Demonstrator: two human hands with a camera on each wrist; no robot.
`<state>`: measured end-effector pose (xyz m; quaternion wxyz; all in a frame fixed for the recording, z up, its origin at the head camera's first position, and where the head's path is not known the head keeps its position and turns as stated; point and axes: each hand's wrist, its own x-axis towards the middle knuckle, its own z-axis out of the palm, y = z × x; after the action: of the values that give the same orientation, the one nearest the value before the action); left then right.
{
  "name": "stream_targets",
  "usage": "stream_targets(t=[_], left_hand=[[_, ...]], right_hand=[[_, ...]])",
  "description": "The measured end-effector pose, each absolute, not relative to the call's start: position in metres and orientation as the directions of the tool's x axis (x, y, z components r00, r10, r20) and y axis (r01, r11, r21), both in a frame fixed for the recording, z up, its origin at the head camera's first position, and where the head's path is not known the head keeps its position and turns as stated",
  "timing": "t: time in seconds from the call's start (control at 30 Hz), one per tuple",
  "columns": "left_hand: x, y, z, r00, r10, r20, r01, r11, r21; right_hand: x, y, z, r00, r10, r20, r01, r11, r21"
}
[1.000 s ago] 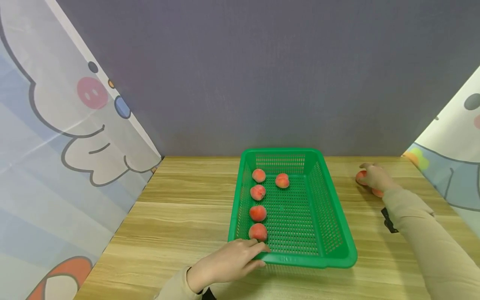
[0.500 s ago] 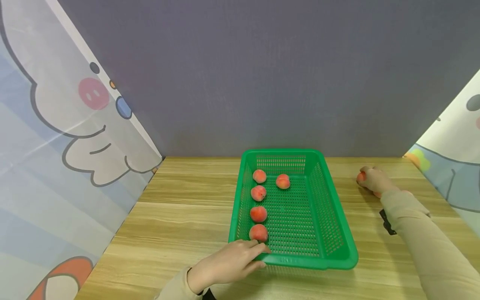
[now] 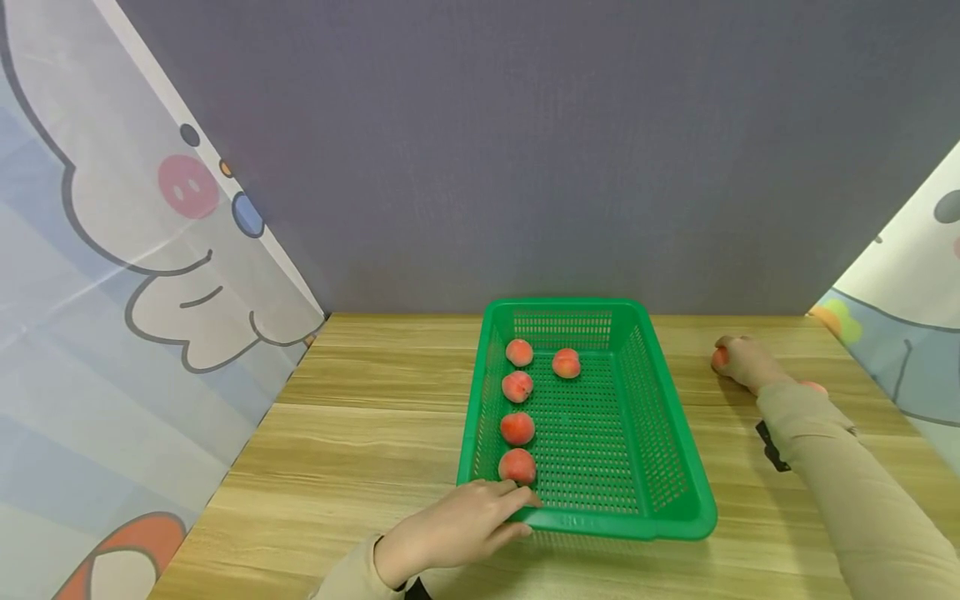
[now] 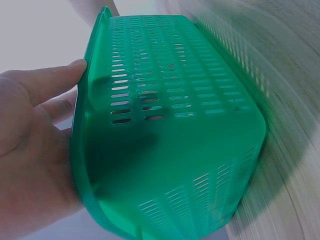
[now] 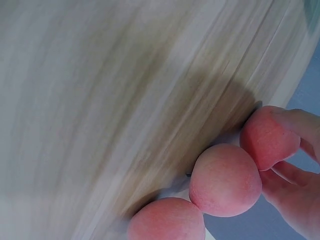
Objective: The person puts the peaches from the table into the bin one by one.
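My left hand (image 3: pixel 461 523) grips the near rim of a green plastic basket (image 3: pixel 600 523), fingers over the edge and thumb outside. In the left wrist view the thumb lies against the basket (image 4: pixel 175 145) rim. Several peaches sit in it: a column along the left wall, with a peach (image 3: pixel 517 387) in it, and another peach (image 3: pixel 566 363) near the back. At the right, my right hand (image 3: pixel 750 365) pinches a peach (image 5: pixel 270 137) between thumb and fingers, low at the table. Beside it lies a second peach (image 5: pixel 226 180), then a third peach (image 5: pixel 167 220).
The wooden table (image 3: pixel 360 433) ends at a grey wall (image 3: pixel 480 158) behind. Cartoon-printed sheets (image 3: pixel 172 250) stand at both sides. A black strap (image 3: pixel 772 446) shows under the right sleeve.
My right hand has closed round the far peach and moved slightly left and down. The left hand holds the basket rim as before.
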<state>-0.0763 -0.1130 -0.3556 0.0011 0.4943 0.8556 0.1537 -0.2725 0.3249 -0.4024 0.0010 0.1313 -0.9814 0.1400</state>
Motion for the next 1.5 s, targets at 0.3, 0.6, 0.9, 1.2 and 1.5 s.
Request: stream_targets(t=[0.3, 0.6, 0.9, 1.2, 1.5], left_hand=[[-0.076, -0.114, -0.355, -0.511, 0.846, 0.150, 0.844, 0.462, 0.272], [-0.076, -0.114, -0.355, -0.512, 0.846, 0.147, 0.845, 0.465, 0.265], [-0.076, -0.113, -0.355, -0.513, 0.844, 0.154, 0.846, 0.467, 0.259], [-0.076, -0.113, -0.354, -0.513, 0.845, 0.152, 0.844, 0.463, 0.271], [-0.077, -0.114, -0.354, -0.513, 0.846, 0.148, 0.844, 0.466, 0.264]], right_hand=[[-0.272, 0.323, -0.398, -0.963, -0.264, 0.051, -0.267, 0.916, -0.300], [-0.269, 0.318, -0.388, -0.966, -0.260, 0.001, -0.246, 0.912, -0.329], [-0.268, 0.312, -0.377, -0.950, -0.301, 0.077, -0.310, 0.903, -0.299], [-0.265, 0.305, -0.366, -0.945, -0.319, 0.074, -0.326, 0.900, -0.290], [-0.262, 0.295, -0.354, -0.923, -0.353, 0.153, -0.382, 0.888, -0.255]])
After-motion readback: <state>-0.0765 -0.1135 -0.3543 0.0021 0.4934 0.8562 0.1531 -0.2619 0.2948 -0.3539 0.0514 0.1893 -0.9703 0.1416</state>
